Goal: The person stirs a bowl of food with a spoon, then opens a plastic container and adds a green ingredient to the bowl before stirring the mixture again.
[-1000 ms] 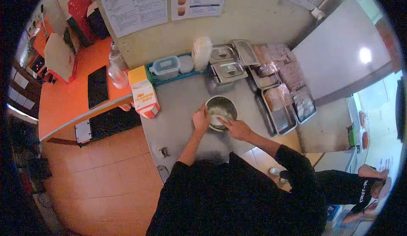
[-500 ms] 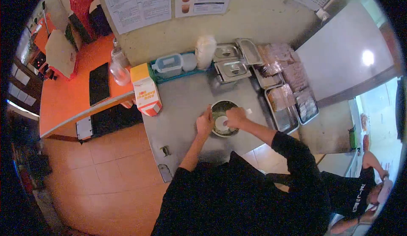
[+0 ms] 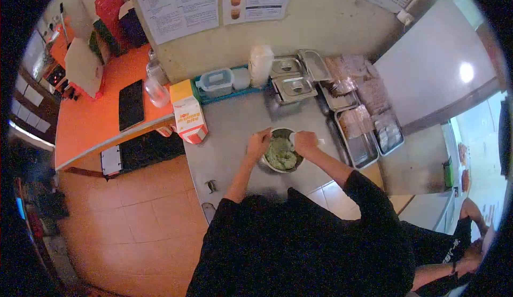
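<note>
A round metal bowl (image 3: 278, 134) stands on the steel counter in front of me, with a pale green, lumpy mash (image 3: 284, 158) in it. The fingers of my left hand (image 3: 259, 143) are closed at the bowl's left rim. Over the right rim is my right hand (image 3: 306, 143), its fist wrapped round a white utensil (image 3: 292, 138). Part of that utensil shows at the bowl's far right inside edge; its exact kind is hidden by the hand.
Behind the bowl are a blue tray with plastic tubs (image 3: 216, 81) and lidded steel pans (image 3: 295, 88). Trays of packed food (image 3: 357, 123) line the right. A yellow-white carton (image 3: 188, 116) stands left, beside an orange table (image 3: 99, 129). A co-worker's arm (image 3: 435, 273) shows lower right.
My right hand has moved slightly right and up with the white utensil, from the bowl's middle to its right rim. More green mash shows. My left hand stays at the rim.
</note>
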{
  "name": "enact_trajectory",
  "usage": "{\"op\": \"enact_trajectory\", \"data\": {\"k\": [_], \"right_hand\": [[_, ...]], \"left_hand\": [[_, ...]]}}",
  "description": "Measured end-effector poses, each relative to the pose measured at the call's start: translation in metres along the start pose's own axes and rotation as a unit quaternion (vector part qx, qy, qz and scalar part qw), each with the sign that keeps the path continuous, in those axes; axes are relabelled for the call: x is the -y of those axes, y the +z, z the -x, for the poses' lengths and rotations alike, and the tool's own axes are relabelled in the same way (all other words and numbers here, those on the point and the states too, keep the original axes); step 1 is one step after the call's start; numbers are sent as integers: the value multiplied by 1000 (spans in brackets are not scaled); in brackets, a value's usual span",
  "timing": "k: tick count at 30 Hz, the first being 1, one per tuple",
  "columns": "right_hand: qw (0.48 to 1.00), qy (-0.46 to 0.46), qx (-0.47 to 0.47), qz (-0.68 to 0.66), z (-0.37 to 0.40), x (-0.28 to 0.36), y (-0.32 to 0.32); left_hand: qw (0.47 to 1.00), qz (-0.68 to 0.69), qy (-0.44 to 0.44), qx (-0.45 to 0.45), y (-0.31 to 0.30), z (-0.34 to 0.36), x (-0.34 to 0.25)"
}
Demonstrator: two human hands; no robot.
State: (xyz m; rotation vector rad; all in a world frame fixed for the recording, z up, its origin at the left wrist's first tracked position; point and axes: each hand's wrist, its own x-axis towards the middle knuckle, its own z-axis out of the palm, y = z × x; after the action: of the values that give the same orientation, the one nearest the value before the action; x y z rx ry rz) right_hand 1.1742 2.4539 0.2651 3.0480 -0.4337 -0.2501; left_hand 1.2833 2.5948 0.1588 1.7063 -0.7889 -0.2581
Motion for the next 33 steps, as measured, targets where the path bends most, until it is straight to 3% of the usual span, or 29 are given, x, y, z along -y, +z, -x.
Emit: {"op": "enact_trajectory", "data": {"k": [5,7,8,10,13,14,16,19,21,23,25,26,27,29,31,33], "right_hand": [[999,10,43,26,-21,5,44],[976,-193,97,-6,-31,3,33],[976,-194,100,-8,-30,3,33],[948,-307,82,-24,-28,2,33],[944,-298,127,-60,6,-1,-9],[945,-296,128,-61,17,-7,-12],[932,-329,35,-145,41,-21,-14],[944,-298,94,-107,56,-36,-15],[952,-280,98,-79,51,-42,-18],[959,-260,104,-48,38,-47,-29],[980,-128,154,-4,24,-40,-51],[990,-117,54,-47,22,-38,-53],[991,-117,54,-47,20,-32,-53],[976,-67,197,-60,12,-15,-53],[988,-55,145,-2,10,-2,-9],[991,-111,74,33,0,5,31]], "left_hand": [[998,-9,9,55,2,-18,-2],[997,-6,8,72,-4,-21,-10],[995,10,7,95,-3,-20,-11],[993,23,3,118,-5,-23,-12],[993,-12,17,119,-6,-22,-11],[990,-2,-17,139,-9,-24,-18],[986,9,-51,159,-14,-31,-34],[979,-49,-46,193,-15,-35,-34],[984,-35,28,171,-6,-37,-12],[988,-44,9,144,-6,-35,-15],[991,-53,-14,118,-10,-30,-29],[989,-99,-33,103,-10,-28,-33],[984,-144,-51,87,-10,-26,-37],[987,-136,-40,73,-10,-22,-34],[989,-129,-34,58,-6,-17,-22],[992,-122,5,15,2,-11,-7]]}}
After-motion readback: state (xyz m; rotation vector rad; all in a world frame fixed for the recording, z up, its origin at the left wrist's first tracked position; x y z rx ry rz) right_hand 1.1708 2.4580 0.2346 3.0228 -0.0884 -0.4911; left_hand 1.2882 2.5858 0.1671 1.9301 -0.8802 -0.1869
